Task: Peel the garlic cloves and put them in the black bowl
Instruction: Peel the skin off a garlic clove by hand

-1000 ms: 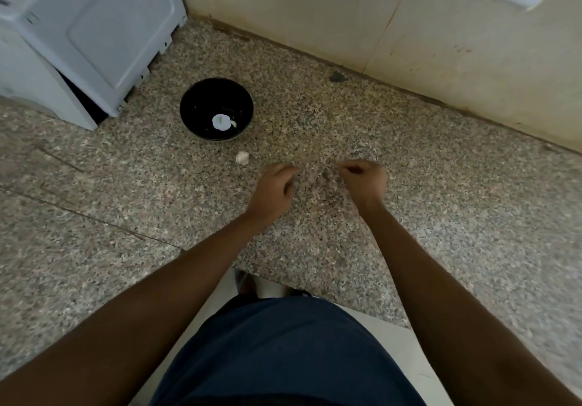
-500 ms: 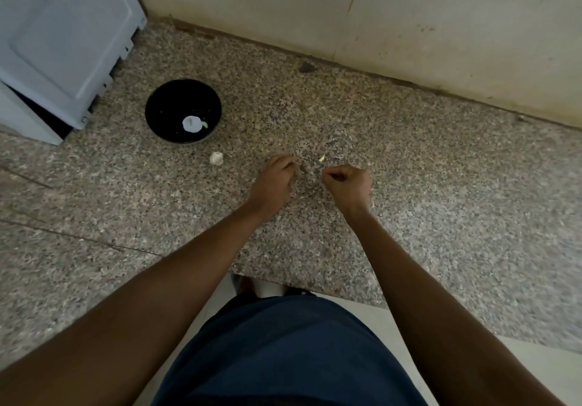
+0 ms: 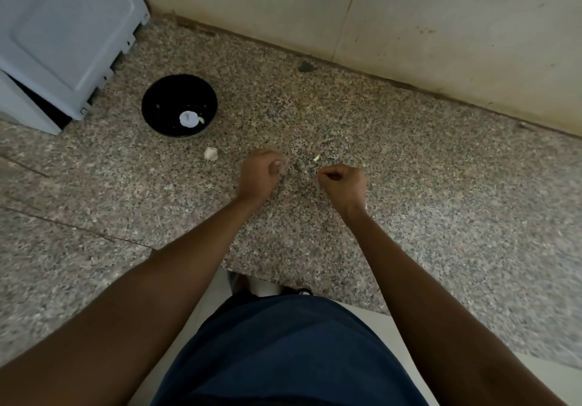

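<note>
Nearest the camera is the person's dark blue garment (image 3: 289, 352), with both bare forearms extending forward over the edge of a speckled grey-brown granite countertop (image 3: 425, 216).

Left hand (image 3: 259, 174): fingers curled, positioned above the countertop. A small pale item appears at the fingertips; it is too blurred to identify, so whether the hand holds anything cannot be told.

Right hand (image 3: 345, 182): fingers curled into a tight fist, thumb against the forefinger. It cannot be told whether anything is pinched there.

The two hands are near each other but apart. Just beyond the gap between them lies a small pale scrap of garlic skin (image 3: 316, 158) on the countertop.

To the left of the left hand, a whitish unpeeled garlic clove (image 3: 210, 153) rests on the countertop, between that hand and the bowl.

Farther back and left stands the round black bowl (image 3: 157, 106), upright. Inside it lie a white rounded garlic piece (image 3: 188, 119) and, touching it, a smaller yellowish peeled clove (image 3: 201, 120).

Behind the bowl on the left is a pale blue-grey panelled appliance (image 3: 63, 34). A beige wall (image 3: 409, 27) borders the far edge of the countertop.
</note>
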